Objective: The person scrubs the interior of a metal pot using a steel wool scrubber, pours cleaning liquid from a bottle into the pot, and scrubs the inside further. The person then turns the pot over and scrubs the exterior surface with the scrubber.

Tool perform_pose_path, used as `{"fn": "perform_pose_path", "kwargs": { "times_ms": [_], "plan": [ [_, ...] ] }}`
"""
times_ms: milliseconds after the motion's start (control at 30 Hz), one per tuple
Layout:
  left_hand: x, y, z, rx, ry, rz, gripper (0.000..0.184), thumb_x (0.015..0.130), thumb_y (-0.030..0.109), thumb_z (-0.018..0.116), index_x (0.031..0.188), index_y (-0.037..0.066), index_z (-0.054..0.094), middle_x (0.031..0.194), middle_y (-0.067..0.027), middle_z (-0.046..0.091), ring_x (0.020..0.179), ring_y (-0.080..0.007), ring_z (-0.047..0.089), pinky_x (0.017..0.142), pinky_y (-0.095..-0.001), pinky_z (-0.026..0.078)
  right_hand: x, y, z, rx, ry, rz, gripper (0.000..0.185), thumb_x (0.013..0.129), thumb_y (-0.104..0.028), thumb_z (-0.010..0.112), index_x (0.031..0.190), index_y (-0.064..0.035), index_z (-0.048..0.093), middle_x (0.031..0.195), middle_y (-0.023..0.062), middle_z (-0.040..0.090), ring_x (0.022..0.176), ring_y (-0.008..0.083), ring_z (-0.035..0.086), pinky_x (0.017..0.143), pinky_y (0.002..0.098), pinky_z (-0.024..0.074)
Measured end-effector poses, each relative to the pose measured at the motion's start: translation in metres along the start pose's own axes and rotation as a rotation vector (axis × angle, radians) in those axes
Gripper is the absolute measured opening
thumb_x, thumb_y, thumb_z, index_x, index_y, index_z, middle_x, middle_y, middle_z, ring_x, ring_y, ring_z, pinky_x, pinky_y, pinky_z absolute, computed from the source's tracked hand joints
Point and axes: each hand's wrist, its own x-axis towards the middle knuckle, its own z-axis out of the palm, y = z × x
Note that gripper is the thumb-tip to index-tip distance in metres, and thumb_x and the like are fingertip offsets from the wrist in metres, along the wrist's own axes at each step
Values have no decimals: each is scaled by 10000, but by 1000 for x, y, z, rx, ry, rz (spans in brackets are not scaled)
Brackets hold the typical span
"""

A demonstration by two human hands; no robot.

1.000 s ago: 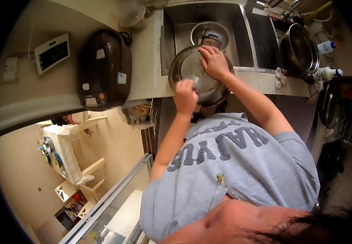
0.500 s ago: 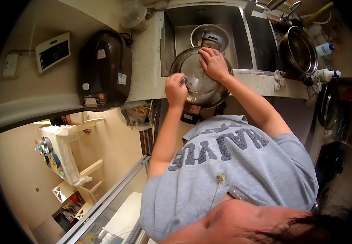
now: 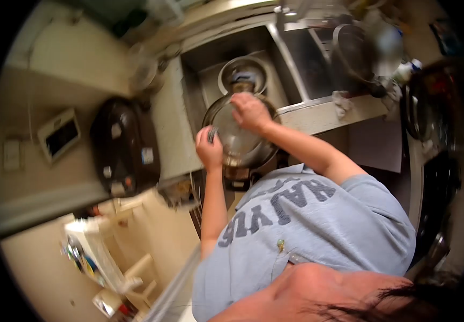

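Head view: bowl (image 3: 228, 74) in sink (image 3: 202, 88), partly behind handle (image 3: 242, 85) of pan (image 3: 231, 130)

A pale, speckled countertop (image 3: 170, 123) surrounds a rectangular stainless-steel sink (image 3: 232, 47). Left of the sink, a beige wall (image 3: 73, 59) carries a white panel with a dark screen (image 3: 60, 137). Farther below-left of it, a white-covered table (image 3: 99, 251) and pale chairs (image 3: 138, 273) stand blurred on beige floor (image 3: 174, 225) in warm light.

The counter (image 3: 170, 134) bears an appliance (image 3: 122, 142); sink (image 3: 277, 88) holds bowl (image 3: 230, 70).
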Motion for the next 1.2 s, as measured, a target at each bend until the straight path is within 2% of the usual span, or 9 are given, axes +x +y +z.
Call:
{"fn": "perform_pose_path", "kwargs": {
  "times_ms": [133,333,433,667,833,967,1067,1100,1200],
  "plan": [
    [-7,38,9,198,-82,179,266,738,61,630,998,13,598,1050,-131,588,975,-327,536,867,-402,424,-3,4,4,-86,14,-21,328,790,-220,596,1067,-45,571,1143,125,569,1076,303,530,941,379,417],
    [3,42,34,260,-143,278,257,733,54,611,984,14,575,1021,-130,565,964,-339,514,866,-413,411,-33,29,-13,313,138,32,207,780,-86,587,980,-44,617,978,118,625,987,291,572,874,373,448],
    [2,42,30,264,-140,328,236,732,48,595,964,19,564,1005,-131,558,965,-338,505,875,-417,397,-85,76,-69,516,529,397,205,803,-30,548,993,-32,626,993,132,642,932,238,613,814,319,482],
    [0,39,36,239,-92,213,223,713,68,590,934,49,565,976,-124,562,942,-331,512,868,-423,393,-113,262,-299,-84,1111,390,121,899,-88,511,957,-39,605,865,91,646,795,171,630,705,279,489],
    [2,43,37,259,-100,183,217,716,67,587,929,37,567,963,-131,572,933,-332,529,865,-420,408,-49,344,-371,-41,958,488,375,836,-144,620,1167,-10,507,1039,132,606,890,201,610,784,301,485],
    [3,14,44,173,-50,217,204,725,57,588,928,35,579,966,-139,577,930,-331,547,852,-403,429,-22,502,-382,-122,908,549,696,684,-310,761,1214,-16,418,1130,154,530,972,277,555,861,381,446],
    [0,25,48,199,-3,127,222,728,58,599,949,50,579,984,-133,579,936,-317,545,855,-389,429,-4,589,-397,-200,898,773,726,681,-218,785,1235,37,390,1211,158,494,1046,211,510,885,372,437],
    [-2,29,47,250,4,109,214,731,64,604,944,56,578,985,-119,578,943,-311,542,860,-380,426,-3,614,-411,293,796,726,830,632,-206,823,1278,34,360,1276,171,456,1097,216,501,908,381,435],
    [-3,30,50,266,40,60,184,737,72,614,917,62,576,969,-102,570,940,-298,541,856,-379,427,11,608,-414,57,820,729,996,562,-122,862,1351,18,269,1326,139,418,1153,240,478,973,375,403]
  ]
}}
